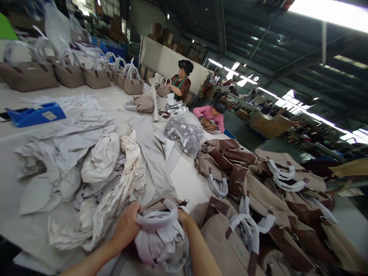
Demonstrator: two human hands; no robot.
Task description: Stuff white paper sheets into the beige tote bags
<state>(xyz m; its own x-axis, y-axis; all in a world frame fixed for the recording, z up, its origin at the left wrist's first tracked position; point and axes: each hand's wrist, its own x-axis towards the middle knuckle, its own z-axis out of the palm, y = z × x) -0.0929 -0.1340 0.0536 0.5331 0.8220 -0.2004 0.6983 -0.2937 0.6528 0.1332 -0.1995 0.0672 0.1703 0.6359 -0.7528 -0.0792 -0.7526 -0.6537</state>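
A beige handbag (161,205) with wrapped handles lies at the front edge of the table, its mouth towards me. Crumpled pale paper (161,241) fills the opening, with some clear plastic beside it. My left hand (128,225) is closed on the left side of the bag's mouth, by the wrapped handle (158,221). On the opposite side my right hand (183,217) grips the rim, its fingertips hidden behind the bag. Left of the bag is a heap of crumpled paper (100,157).
Many beige and brown handbags (267,195) are piled on the right. Finished-looking bags (97,78) stand in a row at the back left, behind a blue tape dispenser (43,114). A plastic bag (184,130) lies mid-table. Two people (182,82) work at the far side.
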